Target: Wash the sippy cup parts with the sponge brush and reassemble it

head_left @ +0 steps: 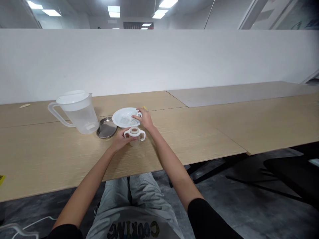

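My left hand [121, 140] is wrapped round a baby bottle [135, 142], a small clear body with an open round mouth that stands upright near me on the table. A white collar with two side handles [143, 135] surrounds its neck. Just beyond, my right hand [146, 119] pinches a small white ring-shaped piece [139, 115] over the right rim of a white bowl [115, 118]. Clear, see-through pieces lie in the bowl, too faint to name. My fingers partly hide the bottle's side and the bowl's right edge.
A lidded see-through pitcher [83, 116] stands left of the bowl. Between them is a round shallow metal dish [107, 128]. The wooden table [62, 159] meets a white wall [159, 59] behind. A black chair [294, 169] is at the right, below the table edge.
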{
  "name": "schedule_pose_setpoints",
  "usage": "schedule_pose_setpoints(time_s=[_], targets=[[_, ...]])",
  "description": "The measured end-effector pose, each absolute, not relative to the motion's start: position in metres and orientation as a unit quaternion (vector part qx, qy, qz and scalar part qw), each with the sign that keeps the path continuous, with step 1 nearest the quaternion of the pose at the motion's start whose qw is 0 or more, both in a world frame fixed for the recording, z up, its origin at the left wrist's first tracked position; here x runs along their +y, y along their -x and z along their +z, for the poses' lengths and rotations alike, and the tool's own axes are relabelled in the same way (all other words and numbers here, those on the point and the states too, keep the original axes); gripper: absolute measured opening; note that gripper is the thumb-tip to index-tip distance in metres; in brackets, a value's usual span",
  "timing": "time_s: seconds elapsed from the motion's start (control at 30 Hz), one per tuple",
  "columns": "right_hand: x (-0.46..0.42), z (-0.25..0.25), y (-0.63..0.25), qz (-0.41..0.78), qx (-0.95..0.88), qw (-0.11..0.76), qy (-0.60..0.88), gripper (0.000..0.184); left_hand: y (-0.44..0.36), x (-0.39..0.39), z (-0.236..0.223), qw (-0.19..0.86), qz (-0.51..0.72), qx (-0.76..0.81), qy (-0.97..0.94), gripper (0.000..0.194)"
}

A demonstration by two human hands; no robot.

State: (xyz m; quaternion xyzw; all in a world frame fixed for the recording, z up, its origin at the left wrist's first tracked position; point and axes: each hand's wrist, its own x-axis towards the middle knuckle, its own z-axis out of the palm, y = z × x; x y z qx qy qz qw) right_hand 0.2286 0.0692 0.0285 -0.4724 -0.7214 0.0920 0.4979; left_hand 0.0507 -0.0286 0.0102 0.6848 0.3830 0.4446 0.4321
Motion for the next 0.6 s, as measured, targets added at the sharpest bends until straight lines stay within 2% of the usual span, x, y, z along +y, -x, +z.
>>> schedule_pose_setpoints(time_s=[0.27, 0.4, 0.5, 0.6], targets=[[0.067, 0.027, -0.227, 0.053, -0.751, 0.417, 0.509, 0.031, -0.050, -0.029, 0.009, 0.420, 0.437, 0.379, -0.699, 0.070], [0.059, 0.030, -0.225, 0.008, -0.751, 0.365, 0.550, 0.034, -0.051, -0.033, 0.013, 0.392, 0.445, 0.388, -0.706, 0.077], [0.057, 0.031, -0.225, 0.006, -0.755, 0.338, 0.562, 0.039, -0.050, -0.037, 0.014, 0.324, 0.457, 0.398, -0.727, 0.080], [0.058, 0.029, -0.225, 0.005, -0.754, 0.324, 0.571, 0.043, -0.046, -0.039, 0.012, 0.261, 0.475, 0.387, -0.746, 0.093]])
